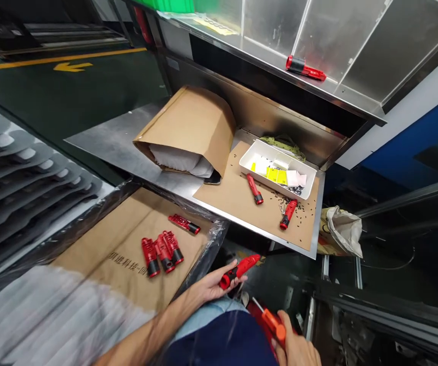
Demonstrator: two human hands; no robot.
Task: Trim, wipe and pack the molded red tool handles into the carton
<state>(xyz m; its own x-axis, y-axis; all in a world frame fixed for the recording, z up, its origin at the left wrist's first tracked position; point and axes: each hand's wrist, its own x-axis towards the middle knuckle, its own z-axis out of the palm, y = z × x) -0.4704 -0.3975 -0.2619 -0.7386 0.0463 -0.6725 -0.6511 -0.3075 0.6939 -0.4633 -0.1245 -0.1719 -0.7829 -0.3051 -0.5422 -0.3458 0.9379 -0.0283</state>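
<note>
My left hand (215, 285) is wrapped round a red plastic housing (247, 264) with a black band and an open round end, held above my lap. Lower right, my right hand (297, 348) grips an orange-handled screwdriver (272, 323), its thin metal shaft pointing up and left. The two hands are apart, and the screwdriver does not touch the housing. Similar red housings (256, 189) lie on the bench, one of them (288, 214) beside scattered small black pieces (300, 223). Several more housings (165, 249) rest on the cardboard to my left.
A white tray (247, 163) holds yellow and white papers and small black pieces. Beside it stands a large open cardboard carton (199, 122) on the metal bench (123, 132). Another housing (304, 68) lies on the upper shelf. Stacked pale trays (24, 162) stand left; a sack (341, 231) sits right.
</note>
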